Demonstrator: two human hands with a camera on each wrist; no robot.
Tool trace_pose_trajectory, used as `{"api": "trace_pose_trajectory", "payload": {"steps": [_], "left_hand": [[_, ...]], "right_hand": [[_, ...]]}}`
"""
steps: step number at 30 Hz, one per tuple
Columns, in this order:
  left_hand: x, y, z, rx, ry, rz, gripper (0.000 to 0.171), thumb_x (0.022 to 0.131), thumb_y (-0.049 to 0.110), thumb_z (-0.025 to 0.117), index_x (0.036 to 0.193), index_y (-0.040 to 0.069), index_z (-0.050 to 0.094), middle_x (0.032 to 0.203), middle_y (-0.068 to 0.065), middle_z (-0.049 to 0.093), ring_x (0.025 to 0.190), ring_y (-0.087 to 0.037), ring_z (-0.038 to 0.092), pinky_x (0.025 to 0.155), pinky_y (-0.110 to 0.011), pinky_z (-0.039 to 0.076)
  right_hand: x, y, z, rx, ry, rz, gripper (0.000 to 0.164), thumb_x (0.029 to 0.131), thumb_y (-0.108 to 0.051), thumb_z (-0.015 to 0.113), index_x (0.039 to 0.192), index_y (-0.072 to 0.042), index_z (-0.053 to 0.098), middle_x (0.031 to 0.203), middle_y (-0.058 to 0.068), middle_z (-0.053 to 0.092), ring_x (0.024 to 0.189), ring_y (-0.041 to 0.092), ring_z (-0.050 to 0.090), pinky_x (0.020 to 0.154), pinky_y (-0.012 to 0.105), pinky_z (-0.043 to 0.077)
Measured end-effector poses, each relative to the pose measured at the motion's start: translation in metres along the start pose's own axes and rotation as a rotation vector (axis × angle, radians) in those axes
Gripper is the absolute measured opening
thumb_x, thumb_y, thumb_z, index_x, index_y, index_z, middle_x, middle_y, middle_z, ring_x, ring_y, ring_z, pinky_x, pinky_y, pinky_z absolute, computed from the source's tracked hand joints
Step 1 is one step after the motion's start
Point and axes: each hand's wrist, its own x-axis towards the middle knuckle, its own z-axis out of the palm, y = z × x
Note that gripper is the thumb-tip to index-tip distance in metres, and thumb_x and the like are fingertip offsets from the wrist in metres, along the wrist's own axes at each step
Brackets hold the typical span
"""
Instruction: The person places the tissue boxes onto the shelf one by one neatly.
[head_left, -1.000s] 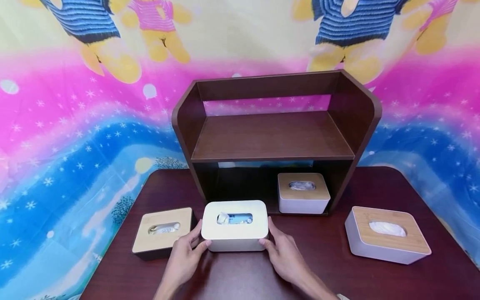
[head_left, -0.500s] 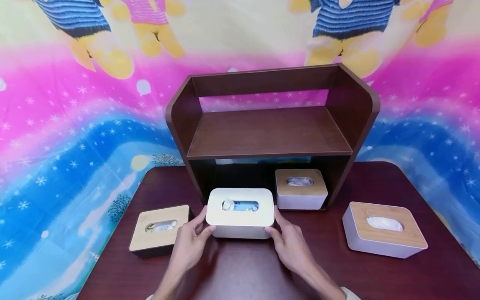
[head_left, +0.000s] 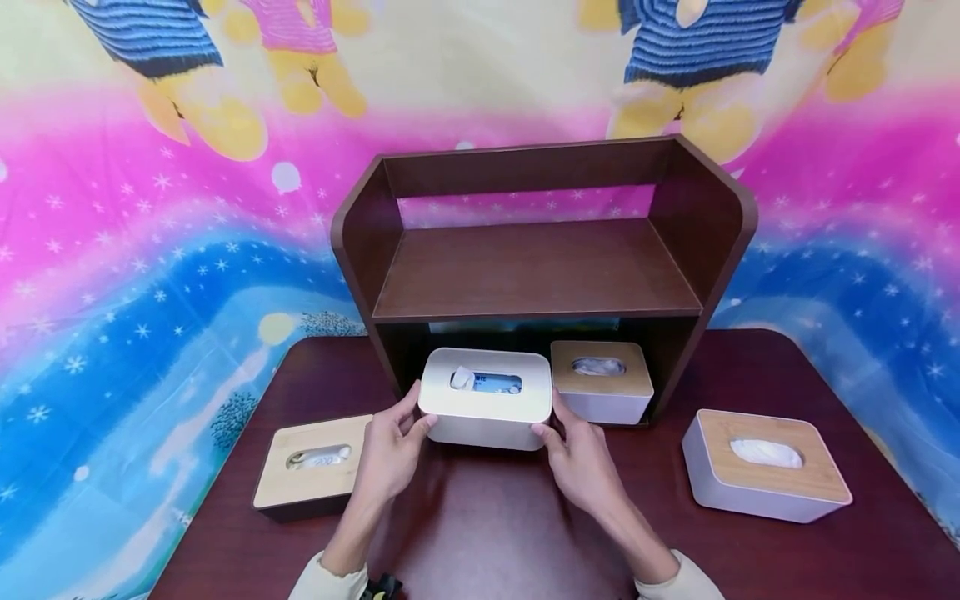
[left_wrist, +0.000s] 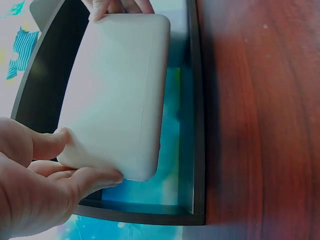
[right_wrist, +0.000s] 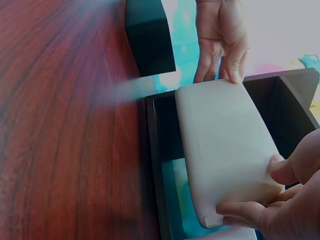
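A white tissue box (head_left: 486, 429) with an oval slot in its lid is held between both hands, at the front of the shelf's lower compartment. My left hand (head_left: 392, 454) grips its left end, thumb on the front face. The right hand (head_left: 585, 458) grips the opposite end in the same way. Both wrist views show the box (left_wrist: 112, 95) tilted before the shelf opening, its far side hidden. Just right of it, a tissue box with a wooden lid (head_left: 602, 379) stands inside the lower compartment.
The dark brown two-tier shelf (head_left: 540, 271) stands at the back of the reddish-brown table (head_left: 495, 533). A black tissue box with a pale lid (head_left: 311, 471) lies at left. Another wooden-lidded white tissue box (head_left: 767, 465) lies at right. A patterned cloth (head_left: 225, 333) hangs behind.
Both hands have carried the white tissue box away from the table's front, up and slightly right, to the lower compartment's opening. The other boxes have stayed put.
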Motion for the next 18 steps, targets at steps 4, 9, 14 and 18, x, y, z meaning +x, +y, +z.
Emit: {"api": "trace_pose_trajectory", "payload": {"steps": [4, 9, 14, 18], "left_hand": [[0.003, 0.000, -0.001, -0.026, 0.032, -0.011, 0.061, 0.101, 0.003, 0.072, 0.158, 0.002, 0.049, 0.163, -0.017, 0.048, 0.143, -0.031, 0.056, 0.108, -0.038, 0.050], [0.004, -0.004, -0.002, -0.061, 0.082, -0.015, 0.059, 0.100, 0.004, 0.074, 0.155, 0.003, 0.052, 0.160, -0.015, 0.052, 0.140, -0.027, 0.058, 0.108, -0.037, 0.050], [0.008, -0.010, 0.002, -0.097, 0.166, -0.006, 0.055, 0.099, 0.004, 0.076, 0.151, 0.002, 0.057, 0.156, -0.013, 0.057, 0.138, -0.025, 0.059, 0.107, -0.034, 0.051], [0.012, -0.015, 0.006, -0.133, 0.230, 0.004, 0.052, 0.098, 0.003, 0.076, 0.148, 0.001, 0.059, 0.153, -0.014, 0.059, 0.138, -0.025, 0.060, 0.104, -0.031, 0.052]], "right_hand": [[0.002, -0.002, 0.003, 0.004, 0.024, 0.004, 0.064, 0.107, -0.016, 0.067, 0.162, 0.004, 0.039, 0.162, 0.023, 0.047, 0.147, 0.032, 0.053, 0.117, 0.054, 0.050], [0.007, -0.006, 0.008, 0.020, 0.054, 0.001, 0.063, 0.108, -0.016, 0.066, 0.162, 0.004, 0.040, 0.163, 0.022, 0.047, 0.148, 0.032, 0.052, 0.118, 0.054, 0.049], [0.013, -0.006, 0.019, 0.031, 0.123, -0.030, 0.060, 0.106, -0.013, 0.067, 0.159, 0.004, 0.045, 0.159, 0.022, 0.052, 0.136, 0.032, 0.063, 0.111, 0.053, 0.055], [0.017, -0.003, 0.028, 0.030, 0.172, -0.052, 0.057, 0.105, -0.011, 0.068, 0.157, 0.004, 0.050, 0.138, 0.027, 0.070, 0.088, 0.025, 0.070, 0.085, 0.039, 0.060]]}}
